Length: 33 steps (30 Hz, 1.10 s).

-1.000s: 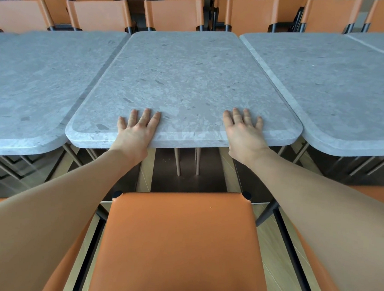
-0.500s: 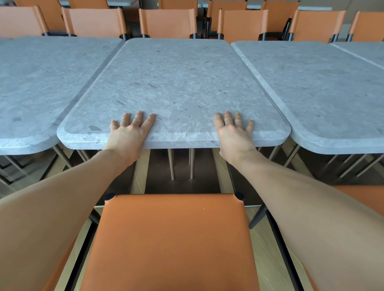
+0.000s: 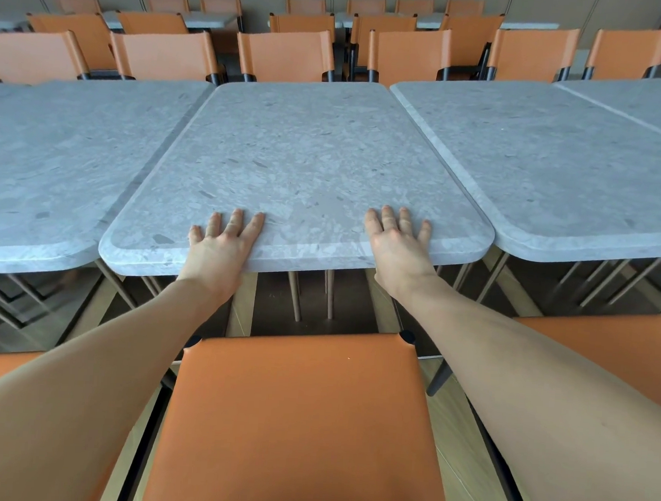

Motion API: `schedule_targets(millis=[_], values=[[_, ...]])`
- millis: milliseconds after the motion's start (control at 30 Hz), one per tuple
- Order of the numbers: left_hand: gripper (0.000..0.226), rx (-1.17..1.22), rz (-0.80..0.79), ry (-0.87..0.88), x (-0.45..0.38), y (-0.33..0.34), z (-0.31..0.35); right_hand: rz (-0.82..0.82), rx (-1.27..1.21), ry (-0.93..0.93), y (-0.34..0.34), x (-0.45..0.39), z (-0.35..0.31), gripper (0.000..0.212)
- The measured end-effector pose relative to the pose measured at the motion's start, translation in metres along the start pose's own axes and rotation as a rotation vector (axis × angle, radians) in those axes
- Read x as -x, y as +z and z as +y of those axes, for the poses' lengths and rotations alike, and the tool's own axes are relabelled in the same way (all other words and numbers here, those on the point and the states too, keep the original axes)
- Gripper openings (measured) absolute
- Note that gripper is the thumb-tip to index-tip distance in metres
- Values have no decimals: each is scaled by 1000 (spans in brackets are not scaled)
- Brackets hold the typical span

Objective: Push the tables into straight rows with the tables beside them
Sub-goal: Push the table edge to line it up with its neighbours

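A grey speckled stone table [image 3: 307, 162] stands in the middle of the view, between a left table [image 3: 53, 160] and a right table [image 3: 554, 164] of the same kind. My left hand [image 3: 219, 246] lies flat on its near edge, left of centre, fingers straight. My right hand [image 3: 398, 241] presses flat on the same edge, further right, fingers spread. The middle table's near edge sits slightly closer to me than the right table's edge and a little further from me than the left table's front corner. Thin gaps separate the tops.
An orange chair back [image 3: 301, 424] stands right in front of me between my forearms, with more orange chairs [image 3: 287, 55] along the far side of the tables. A fourth table [image 3: 644, 100] is at the far right. Table legs [image 3: 330, 293] show below the edge.
Both hands stay flat on the near edge. The view has tilted up, showing more of the room behind, and the table edge sits a little lower and further left in view.
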<state>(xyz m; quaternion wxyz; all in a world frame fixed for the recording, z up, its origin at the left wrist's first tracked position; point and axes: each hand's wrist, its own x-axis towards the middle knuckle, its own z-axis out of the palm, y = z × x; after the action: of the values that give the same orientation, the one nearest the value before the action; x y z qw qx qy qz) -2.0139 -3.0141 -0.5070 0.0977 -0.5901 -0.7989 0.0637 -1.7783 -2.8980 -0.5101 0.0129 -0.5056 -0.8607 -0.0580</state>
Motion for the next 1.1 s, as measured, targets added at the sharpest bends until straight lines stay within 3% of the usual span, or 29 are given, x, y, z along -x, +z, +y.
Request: schedule_targets(millis=[1100], values=[[95, 19, 42, -15, 16, 1, 6, 15, 4, 40, 0, 13, -2, 101]])
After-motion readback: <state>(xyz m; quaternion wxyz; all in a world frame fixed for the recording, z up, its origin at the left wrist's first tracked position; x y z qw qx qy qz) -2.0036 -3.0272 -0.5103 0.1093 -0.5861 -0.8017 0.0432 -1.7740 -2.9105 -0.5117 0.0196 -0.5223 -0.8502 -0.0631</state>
